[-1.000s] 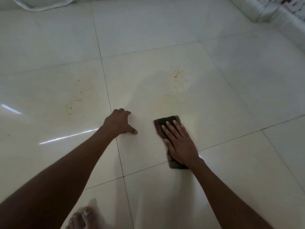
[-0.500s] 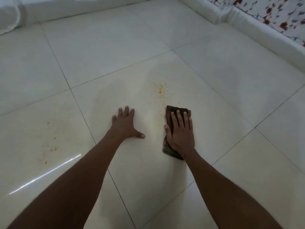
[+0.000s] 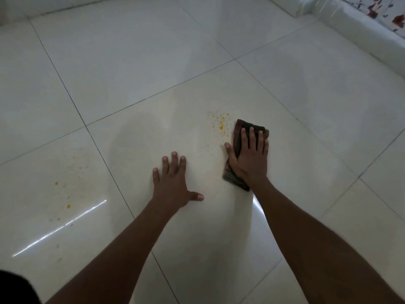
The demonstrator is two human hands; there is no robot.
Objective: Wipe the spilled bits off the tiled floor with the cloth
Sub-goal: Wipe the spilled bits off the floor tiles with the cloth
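A dark folded cloth [image 3: 237,132] lies flat on the pale tiled floor [image 3: 131,62]. My right hand [image 3: 249,159] presses down on it with fingers spread. Just left of the cloth's far end is a patch of small orange bits [image 3: 221,125]. My left hand [image 3: 173,185] rests flat on the floor, fingers apart, holding nothing, left of the cloth. A second, fainter scatter of orange bits [image 3: 65,194] lies on the neighbouring tile at the left.
A white raised border [image 3: 359,31] runs along the far right, with red-flowered fabric [image 3: 392,14] behind it. A wall base [image 3: 65,5] lines the far edge. A dark shape [image 3: 15,288] fills the bottom left corner. Bright light streaks reflect on the floor.
My right hand has slid the cloth forward, up beside the orange bits. My left hand has flattened on the floor, and the view has shifted closer to the spill.
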